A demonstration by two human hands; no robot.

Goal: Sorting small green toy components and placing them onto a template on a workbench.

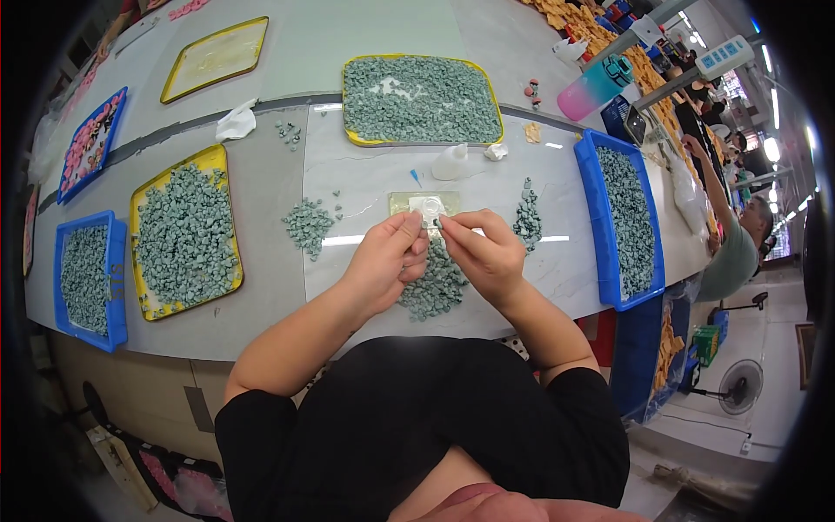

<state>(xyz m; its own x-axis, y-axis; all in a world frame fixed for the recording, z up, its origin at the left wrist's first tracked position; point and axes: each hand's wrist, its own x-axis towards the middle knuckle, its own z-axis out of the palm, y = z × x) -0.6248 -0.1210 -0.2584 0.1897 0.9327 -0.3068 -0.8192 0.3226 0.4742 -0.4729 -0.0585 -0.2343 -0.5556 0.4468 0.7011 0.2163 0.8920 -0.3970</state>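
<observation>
My left hand [390,261] and my right hand [489,254] meet over the near middle of the table, fingertips almost touching. Both are closed in a pinch. A tiny dark green piece [437,224] shows at the right fingertips; what the left fingers pinch is too small to make out. Beneath my hands lies a heap of small grey-green pieces [432,291]. Just beyond the fingertips is a flat yellowish pad [400,201] with a small clear round dish [431,207] on it. Smaller heaps of the pieces lie left [308,228] and right [527,217] of my hands.
Yellow-rimmed trays of green pieces stand ahead [422,100] and left [185,244]. Blue bins [586,209] [113,287] flank the table. A white squeeze bottle [450,163], blue nozzle tip [415,177] and pink-teal drinking bottle [594,88] stand ahead. Another person [739,248] is at far right.
</observation>
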